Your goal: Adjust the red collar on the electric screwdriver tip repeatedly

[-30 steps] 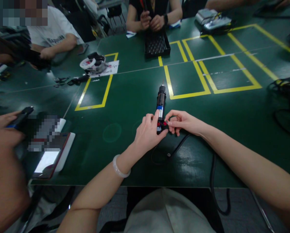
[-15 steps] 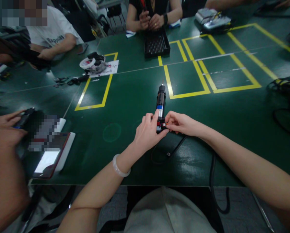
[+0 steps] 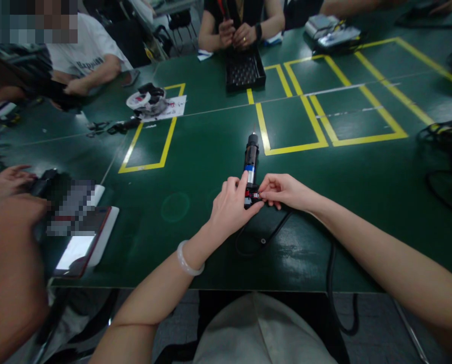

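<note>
"Can you read anything there?"

"Only the dark lettering across the white shirt (image 3: 85, 44) of the person over the bench (image 3: 206, 151). It seems to start with 'Happ'; the rest is blurred."

"And the white paper (image 3: 177, 105)?"

"There are handwritten-looking marks on it, dark and reddish, but they're too small and blurred to read."

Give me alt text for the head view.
A person's left hand steadies a black cylindrical device on a green table while the right hand pinches at its near end. Across the table, someone sits behind a black tray.
</note>
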`<state>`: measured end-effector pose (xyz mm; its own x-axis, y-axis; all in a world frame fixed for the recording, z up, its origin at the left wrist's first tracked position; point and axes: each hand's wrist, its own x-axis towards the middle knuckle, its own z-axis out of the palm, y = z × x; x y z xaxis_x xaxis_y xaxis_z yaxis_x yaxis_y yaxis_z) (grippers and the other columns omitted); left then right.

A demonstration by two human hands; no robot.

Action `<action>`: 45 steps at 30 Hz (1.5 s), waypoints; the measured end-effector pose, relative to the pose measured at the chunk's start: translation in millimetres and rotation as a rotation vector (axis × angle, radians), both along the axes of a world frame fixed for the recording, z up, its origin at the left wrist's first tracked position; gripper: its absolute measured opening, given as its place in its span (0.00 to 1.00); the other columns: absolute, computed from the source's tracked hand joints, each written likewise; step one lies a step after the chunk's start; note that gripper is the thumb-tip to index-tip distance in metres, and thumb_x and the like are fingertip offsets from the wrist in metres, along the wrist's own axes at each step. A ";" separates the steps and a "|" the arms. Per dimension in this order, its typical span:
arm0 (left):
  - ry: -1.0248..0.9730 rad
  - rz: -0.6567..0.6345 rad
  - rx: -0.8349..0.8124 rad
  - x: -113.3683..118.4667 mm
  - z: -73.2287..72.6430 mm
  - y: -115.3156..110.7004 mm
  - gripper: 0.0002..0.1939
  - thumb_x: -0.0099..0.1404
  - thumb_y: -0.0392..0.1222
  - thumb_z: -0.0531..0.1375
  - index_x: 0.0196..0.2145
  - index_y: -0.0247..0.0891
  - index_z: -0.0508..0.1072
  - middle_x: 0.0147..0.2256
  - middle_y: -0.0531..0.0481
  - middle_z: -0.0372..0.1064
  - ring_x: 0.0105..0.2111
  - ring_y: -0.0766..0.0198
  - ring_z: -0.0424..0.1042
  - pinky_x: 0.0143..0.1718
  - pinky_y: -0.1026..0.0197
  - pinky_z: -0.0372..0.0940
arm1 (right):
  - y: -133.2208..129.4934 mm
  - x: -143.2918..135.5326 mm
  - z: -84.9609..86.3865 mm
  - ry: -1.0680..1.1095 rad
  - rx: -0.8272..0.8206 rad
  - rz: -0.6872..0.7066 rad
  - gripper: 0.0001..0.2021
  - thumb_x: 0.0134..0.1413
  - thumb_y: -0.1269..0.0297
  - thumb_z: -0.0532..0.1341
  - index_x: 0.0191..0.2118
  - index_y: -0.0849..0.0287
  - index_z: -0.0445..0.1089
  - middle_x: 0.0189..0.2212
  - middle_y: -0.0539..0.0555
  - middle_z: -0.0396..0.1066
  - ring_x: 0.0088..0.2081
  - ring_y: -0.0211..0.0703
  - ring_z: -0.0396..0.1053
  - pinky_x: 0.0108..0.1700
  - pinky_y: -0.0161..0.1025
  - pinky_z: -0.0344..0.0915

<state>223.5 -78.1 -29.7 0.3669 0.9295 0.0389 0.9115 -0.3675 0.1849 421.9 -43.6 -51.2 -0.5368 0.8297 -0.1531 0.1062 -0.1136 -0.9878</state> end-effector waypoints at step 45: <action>0.524 0.614 -0.129 -274.5 22.1 83.7 0.34 0.72 0.59 0.47 0.63 0.28 0.52 0.54 0.30 0.59 0.50 0.42 0.65 0.45 0.53 0.58 | 14.0 15.1 -2.6 -0.006 0.094 -0.231 0.06 0.57 0.64 0.63 0.37 0.61 0.70 0.25 0.51 0.69 0.26 0.36 0.67 0.21 0.30 0.64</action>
<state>-51.0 5.6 -7.6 -0.2685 0.9561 -0.1174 0.9233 0.2207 -0.3144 437.0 -29.6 -53.8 -0.3302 0.9411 -0.0721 0.0935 -0.0433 -0.9947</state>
